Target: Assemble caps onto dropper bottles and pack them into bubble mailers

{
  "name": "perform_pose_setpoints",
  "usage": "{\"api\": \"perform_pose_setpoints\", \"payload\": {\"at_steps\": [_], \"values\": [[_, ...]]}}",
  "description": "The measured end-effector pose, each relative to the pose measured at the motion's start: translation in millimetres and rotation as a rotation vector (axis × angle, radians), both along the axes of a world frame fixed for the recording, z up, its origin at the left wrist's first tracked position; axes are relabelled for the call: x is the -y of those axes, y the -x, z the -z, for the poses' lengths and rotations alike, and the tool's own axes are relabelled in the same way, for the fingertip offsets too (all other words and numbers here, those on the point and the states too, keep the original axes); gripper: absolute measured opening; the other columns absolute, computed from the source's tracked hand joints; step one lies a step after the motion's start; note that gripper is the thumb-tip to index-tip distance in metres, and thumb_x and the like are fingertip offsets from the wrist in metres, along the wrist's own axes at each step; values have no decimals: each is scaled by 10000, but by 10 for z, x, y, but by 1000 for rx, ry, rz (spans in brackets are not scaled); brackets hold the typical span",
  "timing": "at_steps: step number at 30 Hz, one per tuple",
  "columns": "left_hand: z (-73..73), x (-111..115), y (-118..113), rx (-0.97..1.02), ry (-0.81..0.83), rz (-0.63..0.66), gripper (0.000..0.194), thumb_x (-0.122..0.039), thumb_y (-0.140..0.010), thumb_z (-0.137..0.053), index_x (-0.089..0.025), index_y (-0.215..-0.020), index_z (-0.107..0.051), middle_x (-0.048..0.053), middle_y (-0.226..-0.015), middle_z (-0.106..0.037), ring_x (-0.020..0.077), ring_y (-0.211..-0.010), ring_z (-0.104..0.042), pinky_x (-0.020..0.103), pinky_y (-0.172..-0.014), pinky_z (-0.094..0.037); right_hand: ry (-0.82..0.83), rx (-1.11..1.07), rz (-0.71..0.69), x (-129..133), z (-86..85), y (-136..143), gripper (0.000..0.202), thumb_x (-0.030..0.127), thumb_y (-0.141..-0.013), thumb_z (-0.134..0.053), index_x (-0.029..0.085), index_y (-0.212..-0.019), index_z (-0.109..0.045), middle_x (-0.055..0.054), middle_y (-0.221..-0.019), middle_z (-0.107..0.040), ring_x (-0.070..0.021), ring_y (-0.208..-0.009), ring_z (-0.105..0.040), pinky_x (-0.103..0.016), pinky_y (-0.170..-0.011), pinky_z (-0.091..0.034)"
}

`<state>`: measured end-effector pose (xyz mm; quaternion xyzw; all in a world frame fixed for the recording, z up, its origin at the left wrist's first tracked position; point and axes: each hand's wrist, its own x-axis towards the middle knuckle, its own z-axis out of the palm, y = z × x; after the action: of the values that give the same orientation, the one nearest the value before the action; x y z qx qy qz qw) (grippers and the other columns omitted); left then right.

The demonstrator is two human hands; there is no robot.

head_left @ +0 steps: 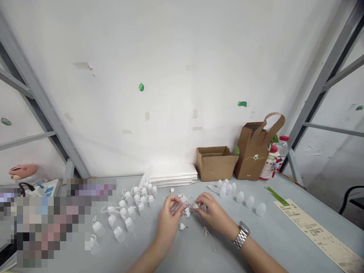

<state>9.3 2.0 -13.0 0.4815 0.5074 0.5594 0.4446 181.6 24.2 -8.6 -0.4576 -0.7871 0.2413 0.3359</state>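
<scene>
Both hands are near the middle of the grey table [196, 254], over a small pile of white parts [187, 212]. My left hand [172, 212] has its fingers pinched together on something small and whitish, too small to name. Close beside it, my right hand [209, 208] is closed at the fingertips on something pale that I cannot make out. A white cap with a thin tip [182, 226] lies just below the hands, and a white cord [209, 238] lies nearer the front. Left of the hands stand several white bottles with looped cords [119, 234].
Several translucent white pieces [261, 209] stand at the right. Behind are stacked white sheets [173, 175], a cardboard box [217, 167], a brown paper bag [251, 159] and a red-capped bottle [283, 146]. A printed paper strip [315, 231] lies at the right edge.
</scene>
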Motion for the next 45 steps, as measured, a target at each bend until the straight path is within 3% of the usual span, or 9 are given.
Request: {"api": "perform_pose_setpoints", "payload": {"at_steps": [5,11,20,25,32,40,45], "values": [[44,33,-1,-168,-18,13,179,-345,-696,-631,-219,-753,-517,30,-906,-663,155,-629,-617,269,-635,-474,216,-196,22,-83,-69,-124,163,354,-807,-501,193,-806,-525,-6,-667,-618,-157,-634,-562,-293,-620,-426],[78,37,-16,-275,-28,26,150,-351,-719,-595,-225,-762,-523,31,-932,-661,128,-550,-562,254,-604,-438,169,-185,118,-117,-12,-114,207,375,-730,-583,179,-796,-596,-23,-683,-616,-169,-646,-552,-303,-624,-435],[113,22,-4,-283,-47,75,89,-312,-726,-583,-244,-770,-546,6,-882,-655,152,-607,-552,244,-607,-406,171,-234,106,-84,-134,-122,247,421,-760,-562,187,-739,-635,-40,-712,-619,-183,-693,-550,-302,-636,-427],[94,44,-13,-245,-41,131,71,-282,-701,-597,-251,-754,-562,10,-872,-657,167,-631,-551,258,-626,-418,252,-307,22,-3,-165,-47,262,452,-744,-587,203,-800,-643,-16,-713,-612,-164,-664,-540,-285,-618,-425],[4,84,-41,-273,-54,178,40,-241,-683,-580,-234,-719,-563,3,-775,-638,165,-644,-544,250,-615,-420,210,-273,-85,68,-189,-16,212,405,-759,-600,212,-809,-669,-24,-758,-612,-168,-729,-561,-293,-699,-436],[-42,81,-62,-110,36,267,65,-208,-670,-565,-214,-691,-504,-11,-694,-610,127,-561,-519,203,-477,-382,298,-349,-109,49,-146,-33,190,378,-740,-623,194,-780,-649,-14,-728,-608,-160,-701,-551,-279,-658,-428],[-5,86,-30,-212,-32,257,52,-184,-717,-516,-227,-747,-513,6,-776,-644,164,-688,-600,243,-592,-428,293,-272,-90,87,-124,1,167,356,-799,-547,193,-788,-582,16,-650,-575,-138,-616,-513,-258,-596,-396]]}}
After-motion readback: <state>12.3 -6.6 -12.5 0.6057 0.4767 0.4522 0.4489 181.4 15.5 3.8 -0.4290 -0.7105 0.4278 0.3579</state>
